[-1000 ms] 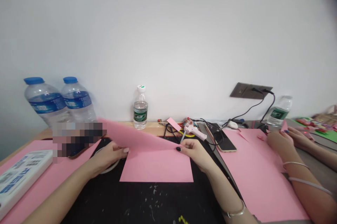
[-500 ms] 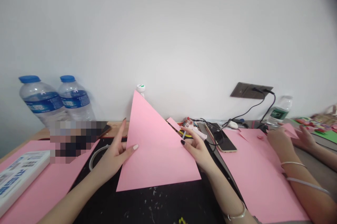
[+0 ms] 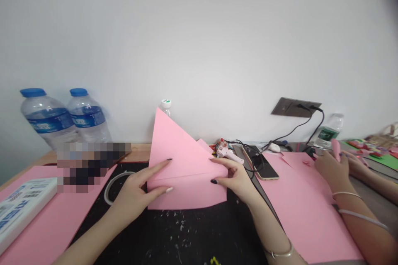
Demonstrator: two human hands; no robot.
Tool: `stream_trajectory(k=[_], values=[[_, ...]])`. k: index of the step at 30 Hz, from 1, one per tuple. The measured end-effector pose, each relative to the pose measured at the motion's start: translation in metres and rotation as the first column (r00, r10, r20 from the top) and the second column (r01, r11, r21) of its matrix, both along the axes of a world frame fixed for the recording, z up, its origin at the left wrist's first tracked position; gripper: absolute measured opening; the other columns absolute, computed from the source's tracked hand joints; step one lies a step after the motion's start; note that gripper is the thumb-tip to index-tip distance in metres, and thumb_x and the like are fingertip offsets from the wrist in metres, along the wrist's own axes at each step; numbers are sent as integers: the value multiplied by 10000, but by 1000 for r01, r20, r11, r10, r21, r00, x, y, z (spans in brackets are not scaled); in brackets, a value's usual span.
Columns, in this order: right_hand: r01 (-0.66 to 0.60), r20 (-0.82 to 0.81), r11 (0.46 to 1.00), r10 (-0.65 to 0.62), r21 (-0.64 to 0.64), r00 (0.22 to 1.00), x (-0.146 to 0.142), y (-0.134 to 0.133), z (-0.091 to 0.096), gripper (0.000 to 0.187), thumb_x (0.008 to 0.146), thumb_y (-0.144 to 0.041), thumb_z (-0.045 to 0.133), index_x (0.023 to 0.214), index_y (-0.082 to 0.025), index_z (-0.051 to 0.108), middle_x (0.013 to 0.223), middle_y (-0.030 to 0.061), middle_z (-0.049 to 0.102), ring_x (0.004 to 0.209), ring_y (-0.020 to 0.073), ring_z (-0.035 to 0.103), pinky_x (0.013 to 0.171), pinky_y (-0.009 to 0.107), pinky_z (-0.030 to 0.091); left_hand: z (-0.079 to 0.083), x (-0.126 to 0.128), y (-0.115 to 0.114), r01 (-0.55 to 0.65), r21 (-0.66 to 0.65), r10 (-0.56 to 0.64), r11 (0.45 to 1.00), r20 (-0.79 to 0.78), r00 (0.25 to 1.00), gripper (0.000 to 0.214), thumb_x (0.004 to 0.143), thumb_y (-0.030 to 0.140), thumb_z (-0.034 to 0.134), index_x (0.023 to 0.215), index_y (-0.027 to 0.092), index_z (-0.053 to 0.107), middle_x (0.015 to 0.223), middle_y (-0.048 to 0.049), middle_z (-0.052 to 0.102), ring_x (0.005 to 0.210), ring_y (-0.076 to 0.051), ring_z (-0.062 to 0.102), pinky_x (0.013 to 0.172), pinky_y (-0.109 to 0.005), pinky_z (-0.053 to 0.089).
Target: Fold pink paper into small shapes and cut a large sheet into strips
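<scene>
A pink sheet of paper [image 3: 183, 165] is raised at a tilt over the black mat [image 3: 199, 236], with a slanting top edge and a crease line across its lower part. My left hand [image 3: 138, 188] holds its left side, with the index finger and thumb against the front face and the other fingers partly hidden. On the right side my right hand [image 3: 234, 178] grips the sheet near the crease, its thumb in front. A roll of white tape [image 3: 108, 194] lies on the mat beside my left hand, partly covered by it.
Two large water bottles [image 3: 46, 120] and a white box [image 3: 26, 211] stand at left. Behind the sheet are a glue gun [image 3: 230, 155] and a phone [image 3: 263, 165] with cables. At right, a co-worker's hands [image 3: 332, 169] hold pink paper above a large pink sheet [image 3: 307, 215].
The sheet's lower edge has risen and a crease now shows across it. My left hand has moved right onto the paper's face. The co-worker's pink paper has changed position.
</scene>
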State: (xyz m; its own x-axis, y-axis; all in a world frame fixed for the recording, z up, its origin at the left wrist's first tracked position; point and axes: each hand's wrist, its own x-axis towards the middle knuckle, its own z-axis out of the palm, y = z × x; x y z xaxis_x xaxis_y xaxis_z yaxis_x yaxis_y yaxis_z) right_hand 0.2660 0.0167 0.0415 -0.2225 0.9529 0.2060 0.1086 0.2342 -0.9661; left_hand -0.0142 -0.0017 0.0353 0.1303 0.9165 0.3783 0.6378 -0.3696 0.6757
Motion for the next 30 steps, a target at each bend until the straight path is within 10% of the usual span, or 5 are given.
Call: stream_trajectory(k=[8,16,21,26,30], values=[[79,279,953,-163,291,946,-8,-1,-3,500,657,-114,677,1128,-253,582,1082,47,608,1000,228,539,906,369,388,-13,-3,5,-32,171,43,985,-64,997,380,716,382,631,1079,276,606,1052,7,681,884,-198,640,788,-288,504],[84,319,754,-372,652,872,-14,-2,-12,195,766,-97,546,849,-206,686,932,76,520,797,181,541,669,312,462,-19,-4,4,-25,416,72,909,-97,993,203,815,284,509,861,256,706,784,-21,516,712,-154,536,549,-239,457],[-2,353,686,-371,727,859,-14,-3,-14,196,795,-62,509,864,-195,635,977,85,596,933,201,540,785,347,455,-16,-6,5,-71,618,244,783,-200,949,155,776,251,583,731,267,730,916,-70,528,860,-233,492,755,-412,420],[-82,435,706,-337,703,835,-16,-4,-16,201,833,-73,453,868,-203,602,930,61,648,902,171,576,851,356,438,-8,4,0,131,544,89,829,-359,929,191,841,217,499,867,267,682,898,-6,703,954,-241,561,988,-567,180],[-178,579,726,-347,664,738,-29,-13,-15,217,863,-114,439,968,-235,585,970,12,668,932,167,584,1034,482,195,-12,15,-3,190,552,43,812,-381,924,262,897,240,386,938,265,643,835,28,734,823,-186,648,1035,-579,-10]])
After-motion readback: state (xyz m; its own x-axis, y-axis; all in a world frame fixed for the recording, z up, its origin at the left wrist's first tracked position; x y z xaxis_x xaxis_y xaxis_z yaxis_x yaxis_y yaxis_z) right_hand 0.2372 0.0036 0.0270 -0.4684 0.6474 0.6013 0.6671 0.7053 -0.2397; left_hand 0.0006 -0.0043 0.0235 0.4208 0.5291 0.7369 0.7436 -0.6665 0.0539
